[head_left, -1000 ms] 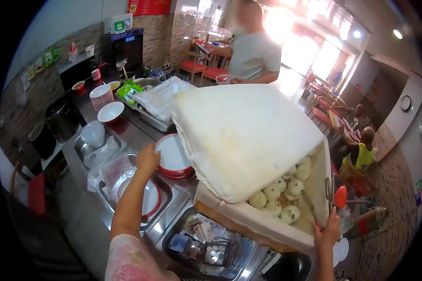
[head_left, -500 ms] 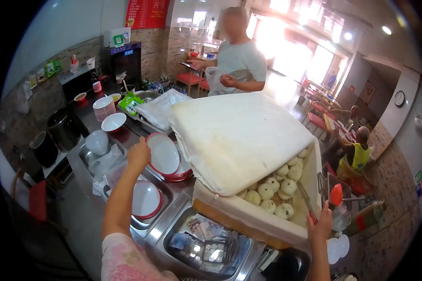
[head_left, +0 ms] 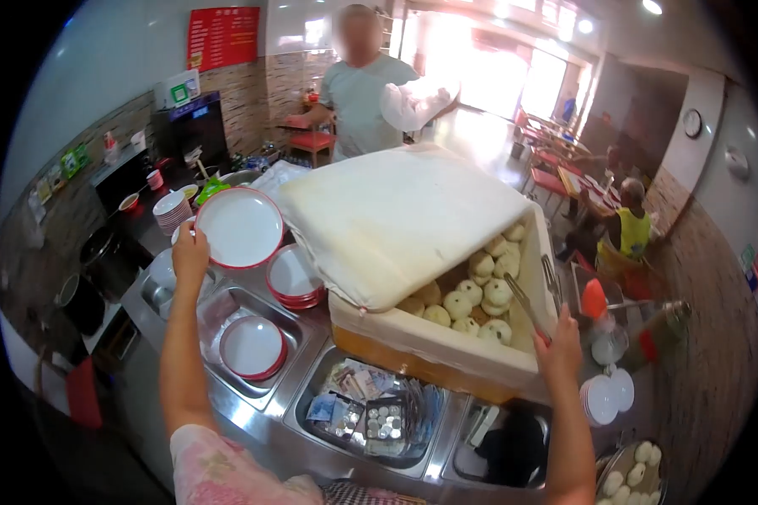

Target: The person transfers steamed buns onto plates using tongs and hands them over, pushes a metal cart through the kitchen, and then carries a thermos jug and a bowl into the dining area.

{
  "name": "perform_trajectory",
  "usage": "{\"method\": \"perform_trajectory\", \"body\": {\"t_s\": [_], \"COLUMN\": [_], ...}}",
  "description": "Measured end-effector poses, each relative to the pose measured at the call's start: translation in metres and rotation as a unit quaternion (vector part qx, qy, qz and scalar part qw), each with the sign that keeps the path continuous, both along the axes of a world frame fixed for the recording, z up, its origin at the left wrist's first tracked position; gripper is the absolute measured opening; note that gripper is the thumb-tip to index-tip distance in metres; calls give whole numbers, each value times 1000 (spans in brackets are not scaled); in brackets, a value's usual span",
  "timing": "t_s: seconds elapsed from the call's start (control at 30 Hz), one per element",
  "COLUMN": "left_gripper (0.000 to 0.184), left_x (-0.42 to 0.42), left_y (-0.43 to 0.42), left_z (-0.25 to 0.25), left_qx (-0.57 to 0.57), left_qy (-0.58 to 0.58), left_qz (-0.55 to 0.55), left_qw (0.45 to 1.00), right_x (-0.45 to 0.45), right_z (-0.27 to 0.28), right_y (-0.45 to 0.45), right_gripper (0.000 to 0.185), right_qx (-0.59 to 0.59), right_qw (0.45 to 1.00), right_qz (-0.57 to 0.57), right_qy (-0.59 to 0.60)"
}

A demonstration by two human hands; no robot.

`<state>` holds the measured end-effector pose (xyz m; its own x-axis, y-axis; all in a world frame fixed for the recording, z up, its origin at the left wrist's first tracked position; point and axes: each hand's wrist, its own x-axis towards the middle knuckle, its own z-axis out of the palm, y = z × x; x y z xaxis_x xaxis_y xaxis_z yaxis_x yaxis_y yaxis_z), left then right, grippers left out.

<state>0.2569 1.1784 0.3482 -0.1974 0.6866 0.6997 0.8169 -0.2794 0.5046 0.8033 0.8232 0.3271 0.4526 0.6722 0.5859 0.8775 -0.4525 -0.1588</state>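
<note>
My left hand (head_left: 190, 252) grips the edge of a white plate (head_left: 241, 225) with a red rim, raised above the counter. Below it stands a stack of similar plates (head_left: 293, 271) beside the foam box (head_left: 429, 352). My right hand (head_left: 559, 349) is closed around metal tongs (head_left: 526, 305), whose tips are apart with nothing between them, over the box's right side. Round pale buns (head_left: 472, 295) fill the uncovered part of the box. A white cloth cover (head_left: 404, 219) lies over the rest of it.
More plates (head_left: 253, 345) sit in a sink at the left. Another basin holds banknotes and coins (head_left: 385, 421). A person (head_left: 366, 97) stands across the counter with a white plastic bag (head_left: 417, 103). A tray of buns (head_left: 632, 480) is at lower right, and someone in a yellow vest (head_left: 633, 231) sits behind.
My left hand has lifted a plate off the stack, up and to the left. The tongs stay in my right hand. The person opposite has raised the plastic bag.
</note>
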Motion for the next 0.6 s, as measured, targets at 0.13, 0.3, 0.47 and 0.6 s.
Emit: {"method": "perform_trajectory", "body": {"t_s": [0.13, 0.3, 0.47, 0.6], "left_gripper": [26, 21, 31, 31], "left_x": [9, -51, -66, 56], "left_y": [33, 106, 106, -54], "left_z": [-21, -104, -158, -127], "left_qx": [-25, 101, -11, -54], "left_qy": [-89, 284, 441, 76], "left_qz": [-77, -146, 20, -182], "left_qw": [993, 942, 897, 979], "right_x": [-8, 13, 30, -9], "right_z": [3, -29, -44, -45], "right_y": [-26, -143, -327, -467], "right_gripper": [79, 63, 36, 31], "right_qx": [51, 217, 279, 393], "right_qw": [995, 939, 852, 787], "right_qz": [-19, -56, -281, -402], "right_qy": [88, 260, 343, 255]}}
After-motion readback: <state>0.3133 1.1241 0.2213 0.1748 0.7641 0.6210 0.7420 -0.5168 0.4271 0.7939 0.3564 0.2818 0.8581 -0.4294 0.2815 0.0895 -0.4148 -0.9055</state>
